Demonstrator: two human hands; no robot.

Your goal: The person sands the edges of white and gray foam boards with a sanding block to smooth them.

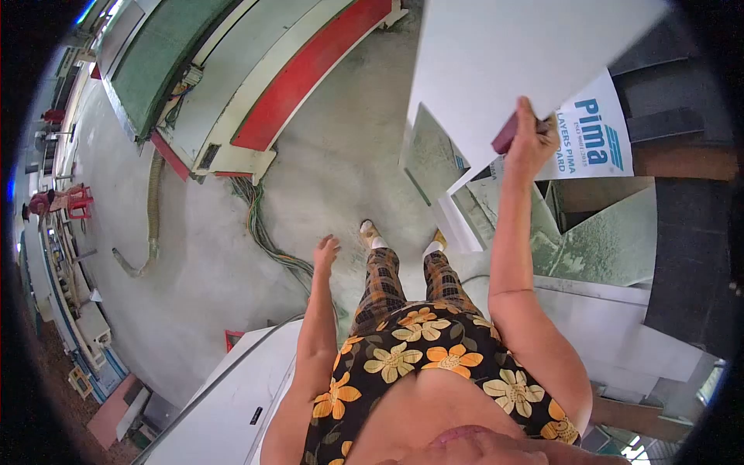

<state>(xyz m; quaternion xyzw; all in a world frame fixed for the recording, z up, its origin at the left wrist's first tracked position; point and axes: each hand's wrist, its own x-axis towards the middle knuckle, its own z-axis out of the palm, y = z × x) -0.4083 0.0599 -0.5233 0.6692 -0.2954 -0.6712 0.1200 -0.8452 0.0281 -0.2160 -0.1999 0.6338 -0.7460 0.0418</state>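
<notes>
My right hand (528,147) is closed around a dark red block (507,135) at the lower edge of a large white panel (504,70). The block's far end is hidden behind my fingers. Beside that hand lies a white sheet printed "Pima" (593,136) in blue. Below the panel a greenish board (428,155) and a narrow white strip (459,223) stand at an angle. My left hand (326,253) hangs low at my side over the floor, its fingers loosely bent and holding nothing.
A machine with a red band (314,74) stands ahead on the left. Its cables (260,225) run across the floor toward my left side. A hose (153,209) lies farther left. Dusty boards (608,240) are stacked at right; a white surface (232,395) is close at lower left.
</notes>
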